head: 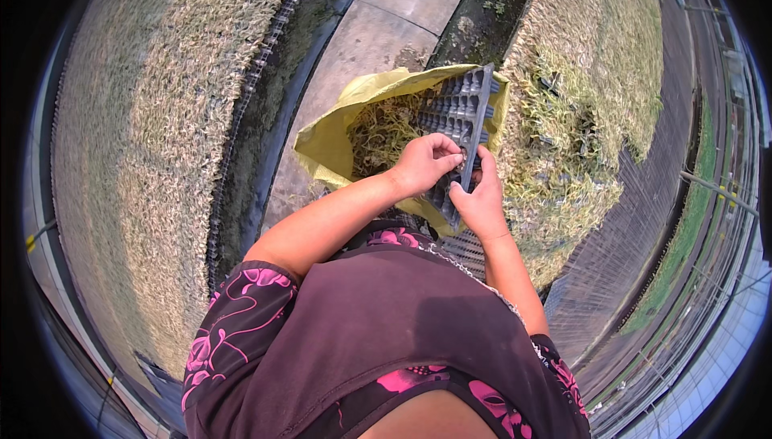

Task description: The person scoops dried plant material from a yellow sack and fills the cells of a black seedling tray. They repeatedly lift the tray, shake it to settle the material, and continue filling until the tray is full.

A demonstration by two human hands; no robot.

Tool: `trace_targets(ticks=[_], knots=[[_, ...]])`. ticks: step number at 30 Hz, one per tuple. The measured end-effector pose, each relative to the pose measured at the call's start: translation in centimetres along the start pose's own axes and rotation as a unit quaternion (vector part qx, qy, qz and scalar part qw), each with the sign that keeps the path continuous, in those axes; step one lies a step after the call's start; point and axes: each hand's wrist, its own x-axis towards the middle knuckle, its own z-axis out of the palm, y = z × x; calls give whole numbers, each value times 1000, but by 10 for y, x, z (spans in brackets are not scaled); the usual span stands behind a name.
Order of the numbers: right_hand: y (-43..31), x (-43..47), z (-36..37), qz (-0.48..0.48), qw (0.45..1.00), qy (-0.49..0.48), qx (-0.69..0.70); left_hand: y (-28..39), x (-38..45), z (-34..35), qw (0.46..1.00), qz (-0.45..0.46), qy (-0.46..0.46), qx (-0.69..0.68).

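A black plastic seedling tray [449, 104] with rows of cells stands tilted on its edge, partly inside the mouth of a yellow woven sack [325, 137]. My right hand [485, 198] grips the tray's long rim, thumb on the cell side and fingers behind it. At the tray's face is my left hand [428, 161], thumb and forefinger drawn together over the cells. Whether something small sits between those fingertips is too small to make out. Withered, yellowed plants [386, 131] with stringy stems fill the sack below the tray.
A broad bed of dried seedlings [175, 107] in trays lies to the left. Another withered bed [597, 35] lies to the right, with tangled yellow-green plants [561, 113] on it. Between them runs a concrete path [386, 23]. Dark slatted bench surface [627, 228] shows farther right.
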Motion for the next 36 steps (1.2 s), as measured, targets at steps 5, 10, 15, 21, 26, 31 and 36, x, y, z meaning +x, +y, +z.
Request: trace_targets(ticks=[5, 10, 15, 21, 26, 31, 36], knots=[[1, 1, 2, -8, 1000, -8, -18, -2, 6, -9, 999, 7, -18, 37], [-6, 0, 5, 20, 1000, -14, 0, -4, 3, -20, 997, -28, -65, -5], [3, 2, 5, 9, 998, -15, 57, 10, -12, -34, 973, -124, -49, -190], [-6, -1, 7, 13, 1000, -19, 3, 5, -9, -23, 998, 47, -28, 20], [-4, -1, 6, -5, 999, -18, 34, 9, -11, -12, 992, 76, 13, 97], [11, 2, 7, -17, 999, -6, 42, 0, -14, -12, 988, 91, -29, 118], [4, 2, 8, -74, 997, -34, -4, 0, -3, -26, 995, -2, -103, 16]])
